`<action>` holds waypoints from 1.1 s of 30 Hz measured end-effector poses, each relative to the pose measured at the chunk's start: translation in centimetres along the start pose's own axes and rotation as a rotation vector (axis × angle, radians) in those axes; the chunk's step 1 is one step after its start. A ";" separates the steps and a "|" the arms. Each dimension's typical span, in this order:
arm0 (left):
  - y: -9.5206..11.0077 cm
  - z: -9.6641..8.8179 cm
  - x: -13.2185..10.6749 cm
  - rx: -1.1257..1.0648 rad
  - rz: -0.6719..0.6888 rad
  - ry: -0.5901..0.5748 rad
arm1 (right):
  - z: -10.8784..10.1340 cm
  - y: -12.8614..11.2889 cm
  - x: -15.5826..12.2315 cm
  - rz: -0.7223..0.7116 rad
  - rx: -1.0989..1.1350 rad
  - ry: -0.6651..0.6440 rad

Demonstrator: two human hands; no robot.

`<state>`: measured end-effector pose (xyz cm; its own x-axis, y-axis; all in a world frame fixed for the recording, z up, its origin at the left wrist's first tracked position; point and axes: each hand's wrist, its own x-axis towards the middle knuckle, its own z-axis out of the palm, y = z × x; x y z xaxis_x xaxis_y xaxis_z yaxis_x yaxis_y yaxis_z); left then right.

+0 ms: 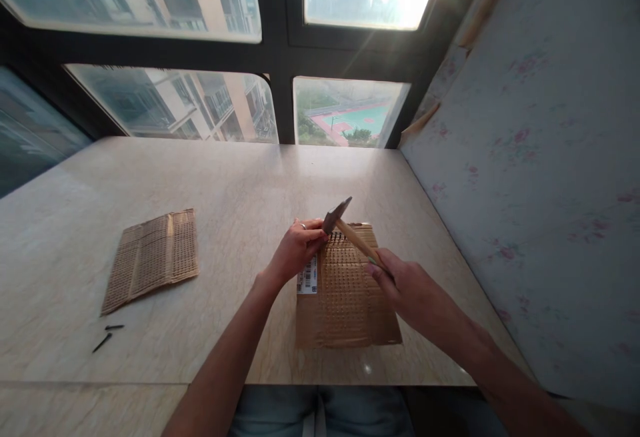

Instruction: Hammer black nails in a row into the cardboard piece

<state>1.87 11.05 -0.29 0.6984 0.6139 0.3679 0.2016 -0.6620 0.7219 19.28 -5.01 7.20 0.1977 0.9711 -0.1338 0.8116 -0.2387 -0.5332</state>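
A piece of cardboard (345, 304) studded with rows of nails lies on the table in front of me, a white barcode label (308, 277) on its left edge. My right hand (405, 287) is closed round the wooden handle of a hammer (350, 227), whose dark metal head hovers over the cardboard's far left corner. My left hand (297, 247) rests at that corner with its fingers pinched together just under the hammer head; what they pinch is too small to make out.
A second perforated cardboard piece (153, 257) lies to the left on the marble-patterned table (240, 177). Two loose dark nails (107, 336) lie near the front left edge. A floral wall (540, 157) stands at the right, windows behind.
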 end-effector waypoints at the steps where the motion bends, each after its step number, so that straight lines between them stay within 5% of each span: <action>1: -0.1 0.0 0.0 0.001 0.001 0.006 | 0.0 0.0 0.0 -0.012 0.021 0.014; 33: -0.7 0.6 -0.1 -0.159 -0.080 0.095 | -0.5 0.1 0.2 -0.013 -0.125 -0.009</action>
<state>2.10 11.21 -1.23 0.6148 0.7047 0.3542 0.1374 -0.5379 0.8317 19.72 -4.80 7.51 0.1825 0.9738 -0.1357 0.8765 -0.2236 -0.4264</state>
